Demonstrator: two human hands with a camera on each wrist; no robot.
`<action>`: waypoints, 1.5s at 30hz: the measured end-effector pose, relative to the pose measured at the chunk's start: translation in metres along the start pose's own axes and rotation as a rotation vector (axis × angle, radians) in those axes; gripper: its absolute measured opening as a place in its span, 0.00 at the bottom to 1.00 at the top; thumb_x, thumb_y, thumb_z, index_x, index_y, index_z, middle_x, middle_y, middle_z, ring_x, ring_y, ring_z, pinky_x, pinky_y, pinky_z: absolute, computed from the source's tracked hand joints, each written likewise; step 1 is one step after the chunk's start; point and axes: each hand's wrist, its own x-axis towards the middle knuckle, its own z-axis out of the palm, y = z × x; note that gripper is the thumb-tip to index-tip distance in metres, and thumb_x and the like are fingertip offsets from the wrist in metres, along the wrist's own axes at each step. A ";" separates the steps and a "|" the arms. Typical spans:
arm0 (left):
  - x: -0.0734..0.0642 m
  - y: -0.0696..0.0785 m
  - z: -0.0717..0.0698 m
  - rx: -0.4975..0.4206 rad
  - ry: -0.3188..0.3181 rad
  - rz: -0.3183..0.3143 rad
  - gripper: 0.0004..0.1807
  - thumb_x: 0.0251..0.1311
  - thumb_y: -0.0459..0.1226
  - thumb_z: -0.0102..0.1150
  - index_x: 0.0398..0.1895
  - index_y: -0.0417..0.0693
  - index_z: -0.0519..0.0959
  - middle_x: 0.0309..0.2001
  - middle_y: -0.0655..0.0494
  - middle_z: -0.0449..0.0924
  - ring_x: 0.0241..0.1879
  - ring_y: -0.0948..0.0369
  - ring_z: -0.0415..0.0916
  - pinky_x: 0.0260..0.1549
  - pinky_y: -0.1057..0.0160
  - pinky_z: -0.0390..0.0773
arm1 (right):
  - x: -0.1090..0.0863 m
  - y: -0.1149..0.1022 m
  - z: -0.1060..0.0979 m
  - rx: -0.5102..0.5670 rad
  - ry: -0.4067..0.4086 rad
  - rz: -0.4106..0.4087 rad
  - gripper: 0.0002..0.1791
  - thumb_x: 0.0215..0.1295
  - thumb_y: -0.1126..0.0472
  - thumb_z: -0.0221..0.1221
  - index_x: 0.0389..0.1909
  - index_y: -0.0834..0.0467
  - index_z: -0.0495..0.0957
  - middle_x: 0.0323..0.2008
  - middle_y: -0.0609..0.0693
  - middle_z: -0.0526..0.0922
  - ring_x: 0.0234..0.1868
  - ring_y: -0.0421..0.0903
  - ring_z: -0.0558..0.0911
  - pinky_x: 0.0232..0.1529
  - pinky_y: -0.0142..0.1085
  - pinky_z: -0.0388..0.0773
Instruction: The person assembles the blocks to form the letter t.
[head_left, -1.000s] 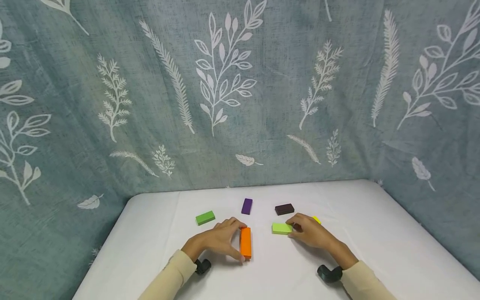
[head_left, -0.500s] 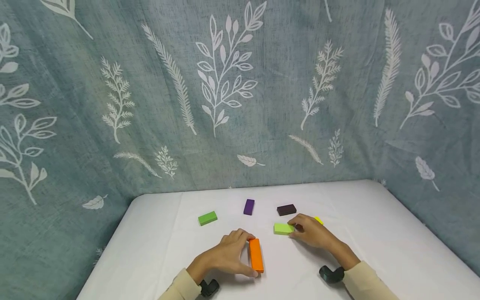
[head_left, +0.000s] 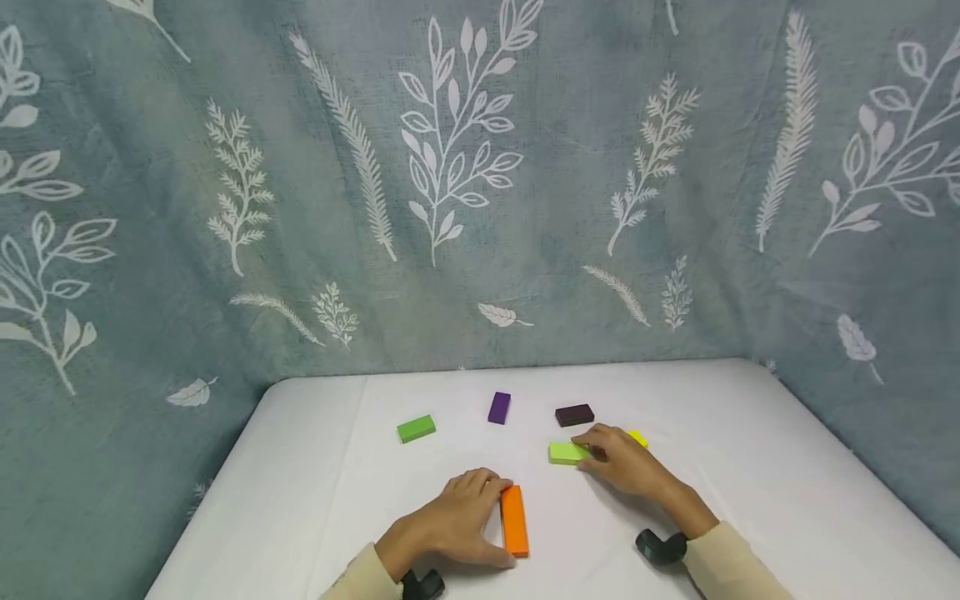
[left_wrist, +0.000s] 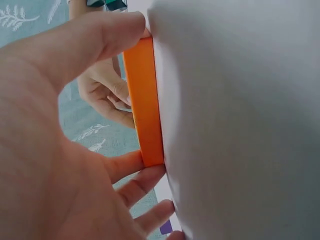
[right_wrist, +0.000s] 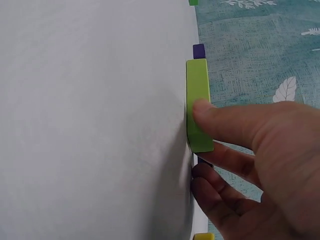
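Observation:
Near the front middle of the white table, an orange block [head_left: 514, 522] lies lengthwise away from me. My left hand [head_left: 461, 521] spans it from the left, thumb at the near end and index finger at the far end; the left wrist view shows the block [left_wrist: 144, 102] pinched between them. Farther right, a lime green block [head_left: 567, 452] lies crosswise. My right hand [head_left: 626, 462] pinches its right end, and in the right wrist view the thumb presses the face of this block [right_wrist: 198, 82].
Beyond the hands lie a green block [head_left: 416, 428], a purple block [head_left: 498, 408] and a dark brown block [head_left: 574, 415]. A yellow block [head_left: 638, 437] is partly hidden behind my right hand. Patterned blue-green cloth [head_left: 360, 317] hangs behind the white table [head_left: 300, 467].
My left hand has drawn the orange block to the right and toward me, turning it slightly. The right hand stays at the lime green block. The head view has shifted a little.

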 end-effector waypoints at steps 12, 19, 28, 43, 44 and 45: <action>-0.020 0.019 -0.031 0.065 -0.052 0.164 0.34 0.67 0.61 0.53 0.71 0.57 0.69 0.69 0.60 0.63 0.63 0.63 0.68 0.64 0.60 0.73 | 0.003 0.010 -0.007 0.009 0.026 -0.020 0.20 0.62 0.61 0.68 0.54 0.62 0.82 0.43 0.47 0.81 0.38 0.38 0.75 0.39 0.32 0.76; -0.035 0.026 -0.037 0.106 -0.181 0.127 0.35 0.68 0.58 0.54 0.76 0.62 0.63 0.76 0.59 0.58 0.75 0.58 0.58 0.69 0.48 0.69 | 0.006 0.006 -0.001 0.060 0.024 -0.010 0.19 0.63 0.62 0.67 0.55 0.62 0.81 0.40 0.47 0.79 0.37 0.39 0.74 0.37 0.30 0.75; -0.034 0.023 -0.027 0.105 -0.199 0.100 0.38 0.69 0.59 0.52 0.79 0.62 0.55 0.80 0.59 0.51 0.77 0.57 0.55 0.70 0.48 0.67 | 0.001 -0.007 0.006 0.122 0.053 -0.027 0.18 0.63 0.63 0.67 0.53 0.61 0.82 0.39 0.47 0.79 0.37 0.37 0.75 0.37 0.29 0.78; -0.028 0.019 -0.021 0.156 -0.135 0.075 0.35 0.70 0.42 0.52 0.79 0.62 0.55 0.80 0.61 0.51 0.75 0.61 0.58 0.65 0.52 0.71 | 0.018 -0.021 0.011 0.086 0.025 -0.067 0.17 0.63 0.63 0.66 0.53 0.60 0.83 0.39 0.48 0.79 0.36 0.38 0.75 0.37 0.29 0.78; -0.028 0.019 -0.021 0.157 -0.135 0.072 0.35 0.70 0.42 0.52 0.79 0.62 0.55 0.80 0.61 0.51 0.75 0.61 0.58 0.65 0.52 0.71 | 0.021 -0.022 0.013 0.087 0.020 -0.073 0.17 0.63 0.63 0.66 0.53 0.61 0.83 0.39 0.48 0.79 0.36 0.38 0.75 0.37 0.29 0.78; -0.029 0.018 -0.021 0.158 -0.136 0.072 0.35 0.70 0.42 0.52 0.79 0.61 0.55 0.80 0.61 0.51 0.75 0.61 0.58 0.65 0.52 0.72 | 0.023 -0.023 0.015 0.086 0.015 -0.082 0.17 0.63 0.63 0.66 0.53 0.61 0.83 0.38 0.48 0.79 0.35 0.38 0.75 0.37 0.29 0.78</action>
